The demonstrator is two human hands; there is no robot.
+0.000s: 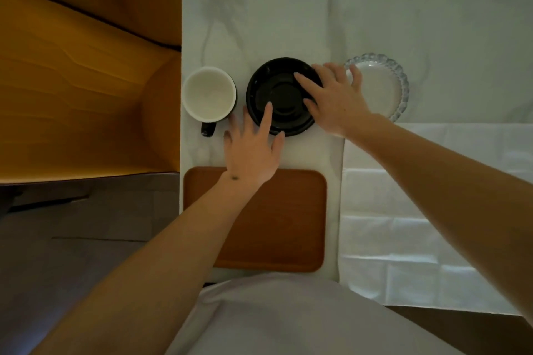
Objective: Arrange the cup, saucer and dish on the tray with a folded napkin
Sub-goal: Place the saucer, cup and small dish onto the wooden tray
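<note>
A black saucer [268,86] lies on the marble table beyond the tray. My left hand [253,150] rests at its near left rim, fingers spread, one fingertip on the saucer. My right hand [336,98] lies over its right rim with fingers spread. Left of the saucer stands a cup [209,94], white inside, with a black handle pointing toward me. A clear glass dish [383,86] with a beaded rim sits right of the saucer, partly behind my right hand. The brown wooden tray [288,219] lies bare near me. An unfolded white napkin [418,210] is spread to its right.
The table's left edge [181,124] runs just beside the cup, with a wooden bench or panel [86,81] below it. My pale-clothed torso [288,317] is at the table's near edge.
</note>
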